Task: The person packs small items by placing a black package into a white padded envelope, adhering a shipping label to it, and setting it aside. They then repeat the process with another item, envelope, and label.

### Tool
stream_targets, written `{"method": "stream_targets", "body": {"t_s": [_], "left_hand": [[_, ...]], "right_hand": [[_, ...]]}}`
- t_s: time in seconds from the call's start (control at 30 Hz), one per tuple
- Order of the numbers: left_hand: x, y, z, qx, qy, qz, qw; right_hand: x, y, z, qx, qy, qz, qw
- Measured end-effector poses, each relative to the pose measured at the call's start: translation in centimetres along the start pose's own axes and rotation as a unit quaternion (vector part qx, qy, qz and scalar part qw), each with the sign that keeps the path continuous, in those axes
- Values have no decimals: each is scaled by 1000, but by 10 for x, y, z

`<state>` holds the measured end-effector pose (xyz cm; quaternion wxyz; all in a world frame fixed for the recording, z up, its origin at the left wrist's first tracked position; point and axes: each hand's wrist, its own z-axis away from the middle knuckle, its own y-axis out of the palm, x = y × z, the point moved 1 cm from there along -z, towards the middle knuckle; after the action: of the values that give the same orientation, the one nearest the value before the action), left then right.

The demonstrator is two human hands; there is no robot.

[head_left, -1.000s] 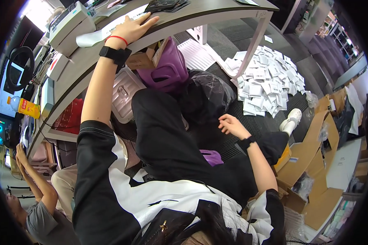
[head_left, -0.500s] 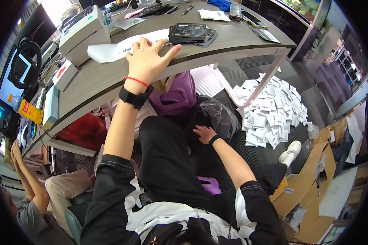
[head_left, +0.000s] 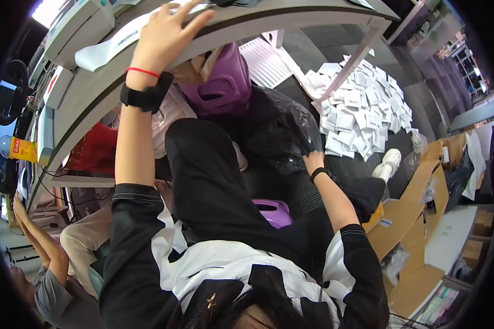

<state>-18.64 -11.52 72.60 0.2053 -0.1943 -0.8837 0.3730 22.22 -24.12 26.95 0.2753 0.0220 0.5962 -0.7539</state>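
Observation:
My left hand [head_left: 162,38], with a red string and a black band at its wrist, rests at the desk's front edge. Its fingers are spread over a strip of white label paper [head_left: 127,37]. Low beside the desk, my right hand [head_left: 313,160] has its fingers closed on the rim of a clear plastic bag [head_left: 307,118] with a dark inside. A purple plastic container [head_left: 222,88] stands against the bag under the desk. Right of the bag, many small white packets [head_left: 362,109] lie heaped on the floor.
The grey desk [head_left: 107,90] carries a white printer [head_left: 77,33] at left. A yellow-labelled bottle [head_left: 16,148] is at far left, near another person's arms [head_left: 41,236]. Open cardboard boxes [head_left: 417,247] stand at right. A purple stool [head_left: 274,213] shows under me.
My right hand has moved right and closed on the bag's rim; before, its fingers were spread. The view has tipped down and right, and the desk top has slid upward in it.

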Motion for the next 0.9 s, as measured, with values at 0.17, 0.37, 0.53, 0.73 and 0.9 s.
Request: {"method": "stream_targets", "body": {"t_s": [0.17,0.37,0.53,0.73,0.9], "left_hand": [[-61,-9,7,-297,-37,174,938],[-248,94,108,344,23,442,828],[-333,241,154,573,117,291,757],[-373,297,212,646,99,245,717],[-404,272,232,621,132,261,727]], "right_hand": [[16,-37,31,-169,-171,-125,963],[13,-92,61,-149,-224,-231,935],[-21,-158,104,-182,-253,-266,912],[-33,-181,149,-175,-248,-336,892],[-14,-198,192,-115,-263,-348,893]]}}
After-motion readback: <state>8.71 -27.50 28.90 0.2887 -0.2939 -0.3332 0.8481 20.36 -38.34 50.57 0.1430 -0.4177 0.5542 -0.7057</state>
